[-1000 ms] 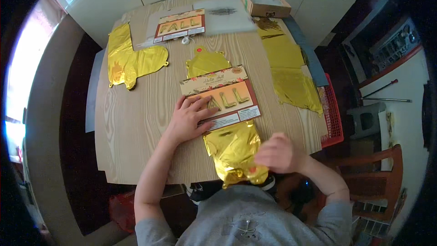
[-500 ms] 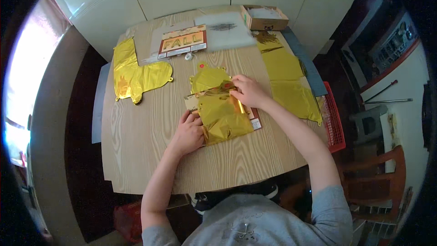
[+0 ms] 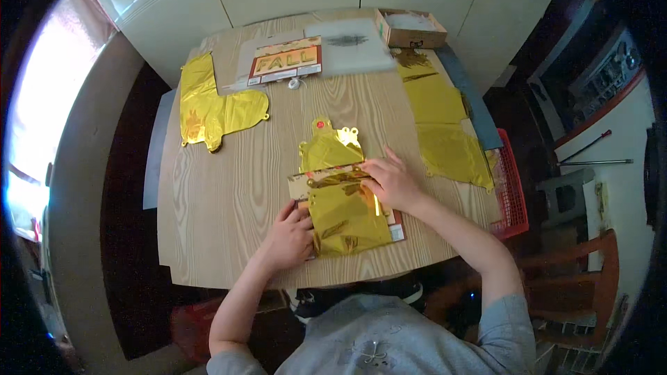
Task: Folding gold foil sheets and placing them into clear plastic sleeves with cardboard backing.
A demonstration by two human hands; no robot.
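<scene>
A flat gold foil balloon lies over a printed cardboard sleeve near the front middle of the table. Its far end sticks out past the sleeve, with small tabs and a red dot. My right hand pinches the foil at the sleeve's far edge, thumb toward me. At the sleeve's left edge, my left hand has its fingers bent round the border, beside the foil. The fingertips of the left hand are partly hidden.
Another gold foil balloon lies at the left, and a long gold one at the right. Toward the back are a printed card packet, a white ribbon roll, a plastic sheet and an open cardboard box. A red basket stands beyond the right edge.
Both hands have drawn the sleeve and balloon closer to the front edge. More of the balloon's far end now shows beyond the sleeve. The view has shifted slightly.
</scene>
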